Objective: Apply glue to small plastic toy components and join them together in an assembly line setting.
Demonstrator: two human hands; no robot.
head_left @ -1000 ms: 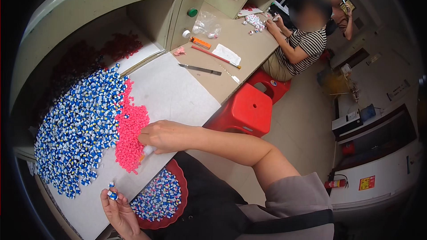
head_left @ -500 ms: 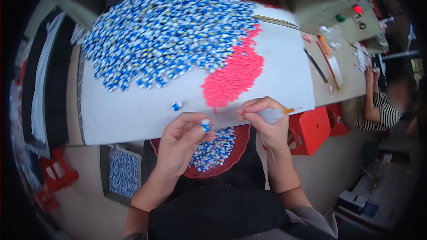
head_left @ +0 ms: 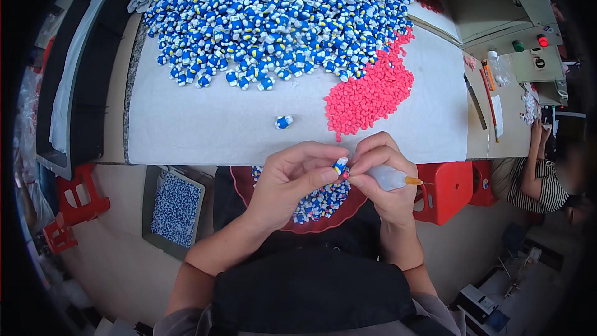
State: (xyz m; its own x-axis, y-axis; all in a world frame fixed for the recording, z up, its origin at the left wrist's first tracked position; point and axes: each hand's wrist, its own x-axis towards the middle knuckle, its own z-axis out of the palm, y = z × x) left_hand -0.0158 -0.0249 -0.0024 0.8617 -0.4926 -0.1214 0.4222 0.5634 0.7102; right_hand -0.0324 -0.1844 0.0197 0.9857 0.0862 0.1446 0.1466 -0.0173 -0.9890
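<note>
The pile of blue-and-white figures (head_left: 267, 37) spreads at twelve o'clock from the red bowl (head_left: 352, 210), handily placed for anything dropped; the pink heap (head_left: 370, 99) lies at one, within reach. The right hand (head_left: 394, 204) palms a squeeze bottle (head_left: 387, 178), nozzle (head_left: 413, 181) toward three, leaving its pinch free; the left hand (head_left: 281, 180) grips one figure (head_left: 339, 165), a pink piece (head_left: 346, 175) between them, contact unclear.

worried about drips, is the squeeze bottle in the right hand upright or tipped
Tipped: the squeeze bottle lies sideways in the right hand, its orange nozzle pointing right.
</note>
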